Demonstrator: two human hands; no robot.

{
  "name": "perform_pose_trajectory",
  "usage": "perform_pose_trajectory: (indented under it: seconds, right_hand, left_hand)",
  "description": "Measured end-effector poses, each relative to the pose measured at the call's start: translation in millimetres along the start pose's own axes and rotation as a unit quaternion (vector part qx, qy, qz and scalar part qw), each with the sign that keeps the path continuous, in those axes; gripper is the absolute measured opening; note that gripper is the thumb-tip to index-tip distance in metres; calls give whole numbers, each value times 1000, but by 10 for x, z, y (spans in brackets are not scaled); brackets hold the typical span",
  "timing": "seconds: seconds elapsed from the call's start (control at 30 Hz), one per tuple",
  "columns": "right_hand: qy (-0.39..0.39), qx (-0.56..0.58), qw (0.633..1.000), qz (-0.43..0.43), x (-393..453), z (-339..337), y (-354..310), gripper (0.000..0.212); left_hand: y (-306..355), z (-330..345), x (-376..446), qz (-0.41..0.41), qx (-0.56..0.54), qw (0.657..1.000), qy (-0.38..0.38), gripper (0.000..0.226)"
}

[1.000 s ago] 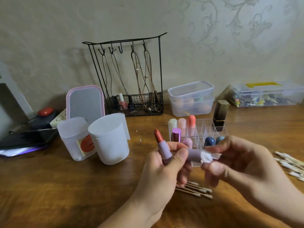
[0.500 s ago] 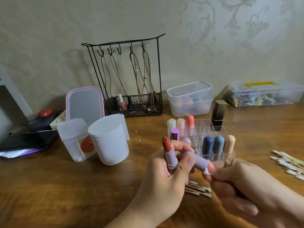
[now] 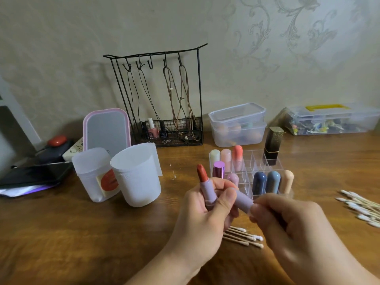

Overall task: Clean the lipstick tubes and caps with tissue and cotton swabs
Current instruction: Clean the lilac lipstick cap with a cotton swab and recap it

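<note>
At nine o'clock on the wooden table point(image 3: 61, 233) lies a dark phone point(image 3: 35, 174), and toward ten o'clock two white plastic cups point(image 3: 136, 177) stand touching in front of a pink-framed mirror point(image 3: 107, 130). At twelve o'clock a black wire rack point(image 3: 162, 95) holds cords and nail polish. Near the centre, the left hand point(image 3: 202, 214) grips an open lilac lipstick tube point(image 3: 206, 190), upright with its red bullet up, and also pinches the lilac cap point(image 3: 242, 199), which points toward three o'clock. The right hand point(image 3: 287, 221) has its fingers curled at the cap's mouth; what they pinch is hidden. Used cotton swabs point(image 3: 244, 237) lie beneath the hands. Behind them is a clear organizer point(image 3: 248, 167) of lipsticks, and at three o'clock a pile of fresh swabs point(image 3: 362, 206).
</note>
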State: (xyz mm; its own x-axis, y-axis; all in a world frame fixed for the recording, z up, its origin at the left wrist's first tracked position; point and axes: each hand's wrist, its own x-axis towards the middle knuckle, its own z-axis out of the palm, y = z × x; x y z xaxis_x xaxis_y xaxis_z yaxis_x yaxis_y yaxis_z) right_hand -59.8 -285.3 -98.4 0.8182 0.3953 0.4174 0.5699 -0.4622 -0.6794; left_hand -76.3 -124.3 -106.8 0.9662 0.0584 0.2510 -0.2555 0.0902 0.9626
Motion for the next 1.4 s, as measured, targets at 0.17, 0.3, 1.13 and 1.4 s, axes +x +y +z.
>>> perform_pose_trajectory:
  seconds: [0.17,0.3,1.13,1.4]
  right_hand:
    - [-98,571,725,372,87,-23,-92,29]
    - [-52,115,990,62,54,-102,-19,46]
    - [-165,622,678,355,167,-57,-63,25]
    - [-119,615,713,315,165,-228,56,29]
  left_hand:
    - [25,-13,-31,77,110,991,4,22]
    - [71,-32,-1,51,105,993,17,20]
    - [60,-63,-13,149,167,973,-50,17]
    - [118,-239,150,95,-16,994,53,18]
